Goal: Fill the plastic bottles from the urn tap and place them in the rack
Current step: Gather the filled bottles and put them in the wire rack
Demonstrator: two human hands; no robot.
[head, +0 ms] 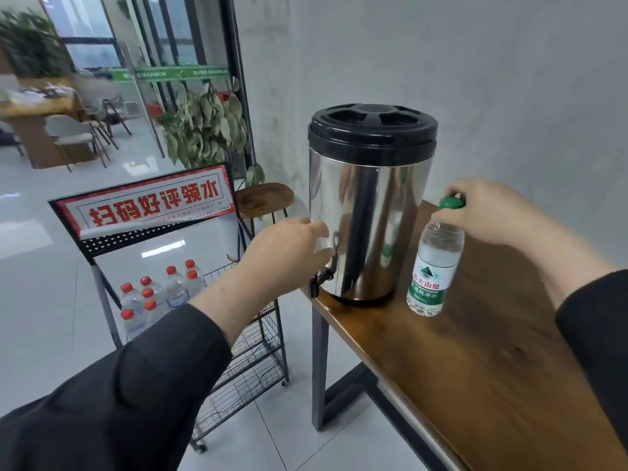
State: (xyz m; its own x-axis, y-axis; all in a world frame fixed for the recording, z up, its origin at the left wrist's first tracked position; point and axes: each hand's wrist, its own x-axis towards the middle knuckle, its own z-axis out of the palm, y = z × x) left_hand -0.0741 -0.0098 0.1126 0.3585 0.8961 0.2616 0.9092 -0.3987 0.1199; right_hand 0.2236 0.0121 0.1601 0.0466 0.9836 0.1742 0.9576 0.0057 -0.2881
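**Capped bottle at the urn, rack waiting to the left**

Head view: we are looking down over both dark-sleeved arms at a brown wooden table with a black metal frame [475,368]. Between our hands is standing a polished steel cylindrical urn with a black plastic lid [368,205], upright near the table's corner. Its small black tap [319,278] is jutting out over the table edge, just below and beside our left hand [289,253].

That left hand is reaching in against the urn's lower side, fingers loosely curved toward the steel wall. We cannot tell whether they are touching it or closing on anything, since the fingertips are hidden behind the hand.

Our right hand [492,212] is hovering over the clear plastic bottle with a green cap and green-and-white label [433,263], fingers and thumb curling round the cap and pinching it. The bottle is leaning slightly just right of the urn, its base low over the table; whether it is resting there we cannot tell.

Further left of our left hand, down on the floor, a black wire rack with a red-and-white sign on top [190,300] is standing, partly hidden by our left forearm. In its upper basket a group of clear plastic bottles with red caps [159,290] is sitting upright, packed close together.

Beyond the rack, a small round wooden stool [265,198] is standing beside a leafy green plant [204,127].
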